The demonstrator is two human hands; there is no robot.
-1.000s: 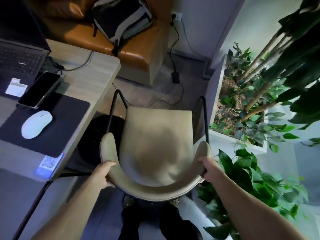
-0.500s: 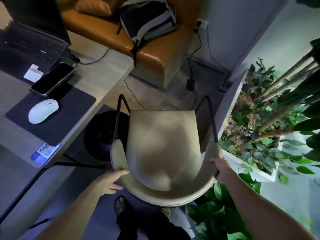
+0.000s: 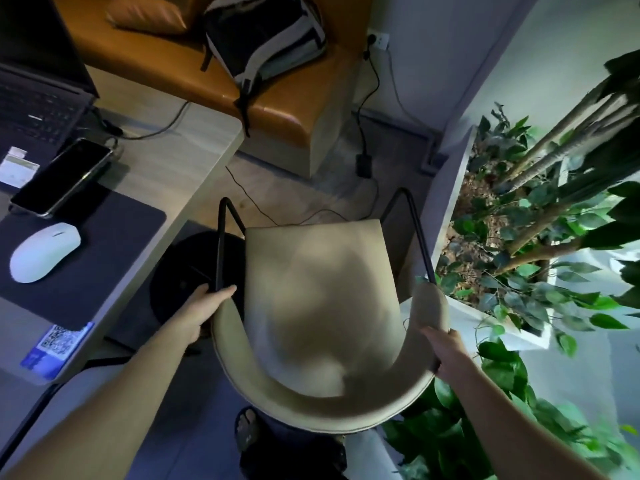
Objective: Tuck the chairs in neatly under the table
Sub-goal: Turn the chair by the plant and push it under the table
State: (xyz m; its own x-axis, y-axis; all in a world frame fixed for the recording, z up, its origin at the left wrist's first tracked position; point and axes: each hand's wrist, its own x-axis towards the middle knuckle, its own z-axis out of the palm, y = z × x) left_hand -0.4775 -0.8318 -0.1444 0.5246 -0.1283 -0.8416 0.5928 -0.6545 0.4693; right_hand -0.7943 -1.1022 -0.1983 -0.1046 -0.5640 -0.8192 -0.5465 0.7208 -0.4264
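Head view: beige chair (image 3: 317, 306) on the floor beside the desk (image 3: 180, 168) corner, seat outside the desk edge, planter (image 3: 457, 209) just right. Left hand (image 3: 201, 311) gripping the backrest's left end at the black frame; right hand (image 3: 446, 351) wrapped over the right end.

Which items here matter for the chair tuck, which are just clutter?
Job: chair; table; left hand and right hand, both gripping the backrest.
Clutter: laptop; phone; mouse; backpack; plants.
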